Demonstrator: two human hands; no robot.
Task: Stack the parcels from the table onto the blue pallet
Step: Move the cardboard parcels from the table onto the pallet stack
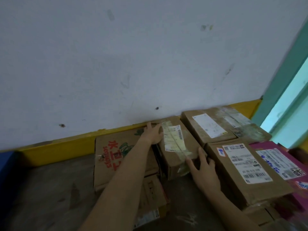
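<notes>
Your left hand (152,133) flat on parcel (176,147) far corner, fingers spread, right hand (204,170) open against its near end, wall (133,55) behind.

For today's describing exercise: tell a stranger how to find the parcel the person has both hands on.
Start at the white wall with its yellow skirting strip. Among the brown cardboard parcels below it, find the narrow one between the left hand and right hand. Unlike its neighbours, yellowed tape runs along its top.
</notes>
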